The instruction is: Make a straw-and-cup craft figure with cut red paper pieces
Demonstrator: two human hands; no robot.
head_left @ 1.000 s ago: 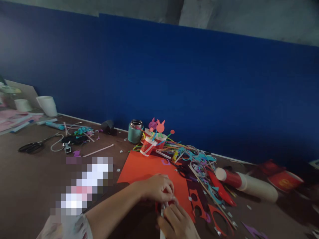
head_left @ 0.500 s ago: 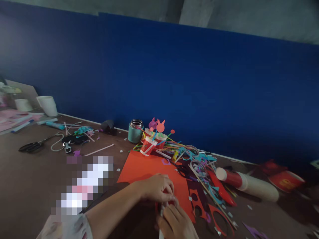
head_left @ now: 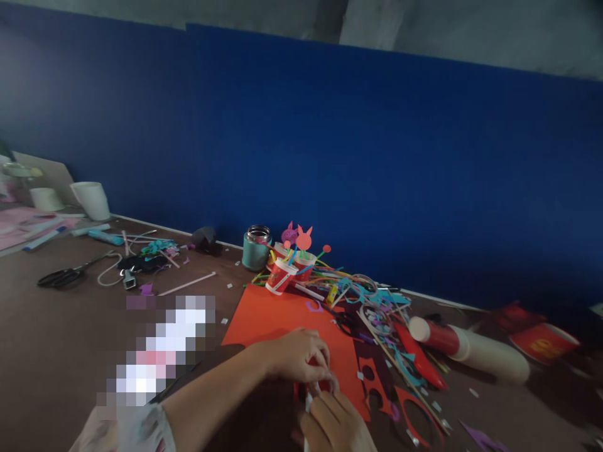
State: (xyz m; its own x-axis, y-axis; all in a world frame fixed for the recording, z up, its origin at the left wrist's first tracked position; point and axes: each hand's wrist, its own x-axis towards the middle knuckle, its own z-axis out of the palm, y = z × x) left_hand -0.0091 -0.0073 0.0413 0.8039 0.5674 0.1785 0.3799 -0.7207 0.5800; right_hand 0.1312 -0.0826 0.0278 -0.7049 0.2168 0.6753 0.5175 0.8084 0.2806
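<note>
- A narrow white strip is gripped in the right hand, at the bottom centre of the frame.
- The left hand's fingers are curled at the strip's upper end; whether it is pinched there cannot be told.
- An orange sheet is spread on the bench just beyond.
- The strip is judged light, thin and easily creased; it is best held lightly by its edges, near the end being worked.

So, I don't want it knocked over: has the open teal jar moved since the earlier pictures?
No: the open teal jar stands at the same spot by the foot of the blue wall.
</note>
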